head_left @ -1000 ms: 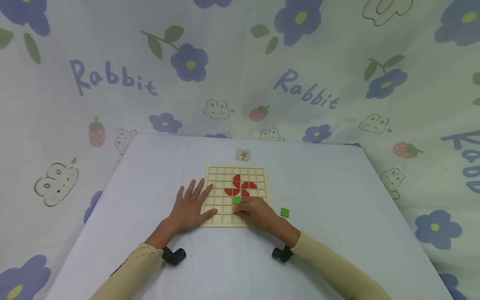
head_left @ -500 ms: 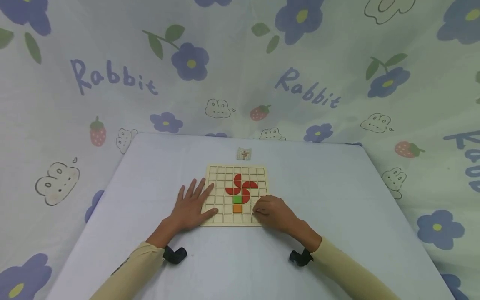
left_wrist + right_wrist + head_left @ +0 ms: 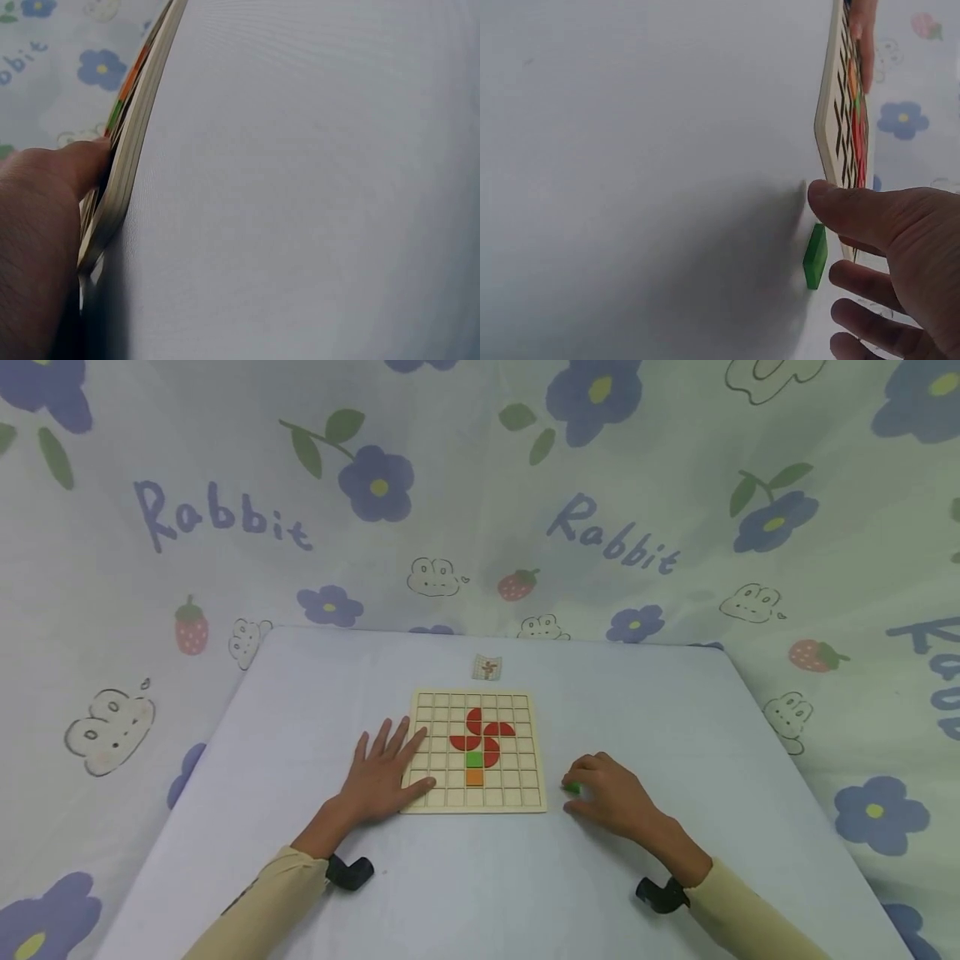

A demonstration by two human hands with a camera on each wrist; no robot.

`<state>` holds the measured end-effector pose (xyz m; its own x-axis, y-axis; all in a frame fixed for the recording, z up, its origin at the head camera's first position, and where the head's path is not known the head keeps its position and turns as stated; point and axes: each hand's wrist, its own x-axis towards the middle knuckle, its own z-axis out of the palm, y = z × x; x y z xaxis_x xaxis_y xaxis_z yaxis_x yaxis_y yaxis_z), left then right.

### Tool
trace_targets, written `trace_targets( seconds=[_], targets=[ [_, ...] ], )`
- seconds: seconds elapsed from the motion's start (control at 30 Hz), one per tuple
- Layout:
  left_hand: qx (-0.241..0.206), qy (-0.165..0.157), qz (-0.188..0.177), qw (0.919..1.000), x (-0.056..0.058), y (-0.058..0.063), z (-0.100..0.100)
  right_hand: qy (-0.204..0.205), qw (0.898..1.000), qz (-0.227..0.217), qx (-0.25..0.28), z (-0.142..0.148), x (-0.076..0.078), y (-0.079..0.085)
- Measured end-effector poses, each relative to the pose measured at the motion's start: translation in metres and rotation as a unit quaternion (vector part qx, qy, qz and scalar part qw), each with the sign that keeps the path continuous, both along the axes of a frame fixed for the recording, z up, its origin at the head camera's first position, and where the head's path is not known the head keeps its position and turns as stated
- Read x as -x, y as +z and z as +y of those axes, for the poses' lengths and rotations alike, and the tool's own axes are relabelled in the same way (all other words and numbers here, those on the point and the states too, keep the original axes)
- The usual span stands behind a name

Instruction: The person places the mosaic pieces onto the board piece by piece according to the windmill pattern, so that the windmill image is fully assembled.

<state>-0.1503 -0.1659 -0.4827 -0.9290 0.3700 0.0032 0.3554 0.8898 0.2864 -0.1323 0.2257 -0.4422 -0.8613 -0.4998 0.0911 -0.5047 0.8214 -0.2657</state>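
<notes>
A wooden grid board (image 3: 514,781) lies on the white table. Set in it are several red curved pieces (image 3: 491,752), a green square tile (image 3: 474,760) and an orange square tile (image 3: 474,777) below that. My left hand (image 3: 381,781) rests with spread fingers on the board's left side. Right of the board, my right hand (image 3: 618,795) hovers over a loose green tile (image 3: 815,256), partly hidden from the head view. In the right wrist view, thumb and fingers are apart around this tile without pinching it.
Behind the board lies a small card (image 3: 487,667) with a red pinwheel pattern. A patterned cloth (image 3: 450,527) hangs behind the table (image 3: 465,885). Black wrist cameras (image 3: 350,872) are strapped at both wrists.
My right hand has moved right from the orange tile, off the board, to the loose green tile. The orange tile now sits uncovered in the grid. The left hand has stayed still.
</notes>
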Motion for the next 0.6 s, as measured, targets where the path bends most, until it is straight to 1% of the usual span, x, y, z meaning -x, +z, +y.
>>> trace_targets(
  seconds=[0.1, 0.2, 0.33, 0.4, 0.5, 0.6],
  targets=[
    [0.000, 0.002, 0.000, 1.0000, -0.001, 0.000, 0.001, 0.001, 1.000, -0.013, 0.008, 0.005, -0.002, 0.000],
    [0.000, 0.003, 0.001, 1.0000, -0.001, -0.001, 0.001, 0.004, 1.000, -0.019, 0.023, 0.005, 0.000, -0.001],
    [-0.009, 0.002, 0.006, 0.9999, -0.001, -0.001, 0.002, 0.003, 1.000, -0.011, 0.025, 0.003, 0.005, -0.003],
    [-0.013, 0.002, 0.010, 0.9999, -0.001, -0.001, 0.002, 0.011, 1.000, 0.007, 0.017, 0.004, 0.008, -0.005],
    [-0.012, 0.001, 0.012, 0.9998, -0.001, -0.001, 0.001, 0.033, 0.998, 0.053, 0.006, 0.003, 0.013, -0.006],
    [-0.017, 0.000, 0.014, 0.9998, -0.001, -0.001, 0.000, 0.055, 0.994, 0.087, 0.019, -0.005, 0.019, -0.004]
  ],
)
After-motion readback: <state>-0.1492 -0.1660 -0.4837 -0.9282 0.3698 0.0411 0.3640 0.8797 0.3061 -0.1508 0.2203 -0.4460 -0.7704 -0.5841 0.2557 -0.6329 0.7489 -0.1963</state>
